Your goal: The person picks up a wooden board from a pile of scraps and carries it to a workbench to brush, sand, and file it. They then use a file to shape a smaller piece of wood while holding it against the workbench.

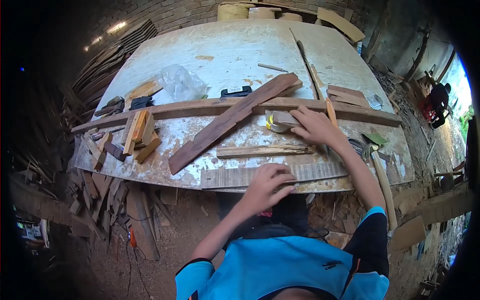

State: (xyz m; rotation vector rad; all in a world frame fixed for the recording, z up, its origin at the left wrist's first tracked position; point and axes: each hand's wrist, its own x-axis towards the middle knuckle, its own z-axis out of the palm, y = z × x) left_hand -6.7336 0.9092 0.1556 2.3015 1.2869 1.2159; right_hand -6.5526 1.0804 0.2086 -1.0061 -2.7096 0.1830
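Observation:
My left hand (pixel 270 186) lies over a long flat board with a striped grey-brown face (pixel 227 177), near the table's front edge. Its fingers are slightly bent and apart, with nothing gripped. My right hand (pixel 317 127) reaches farther in, thumb and fingers around the end of a small grey-brown block (pixel 286 118). Yellow and clear material (pixel 271 122) shows at that block's left end; I cannot make out what it is. Between my hands lies a pale wood strip (pixel 260 151). A dark reddish plank (pixel 230 122) slants across a long wooden beam (pixel 200 107).
Several wood blocks (pixel 140 131) stand at the left. A clear plastic bag (pixel 181 82) and a black case (pixel 236 92) lie beyond the beam. A wooden-handled hammer (pixel 382 185) rests over the right front edge. Wood scraps (pixel 102 200) pile below the table (pixel 200 55).

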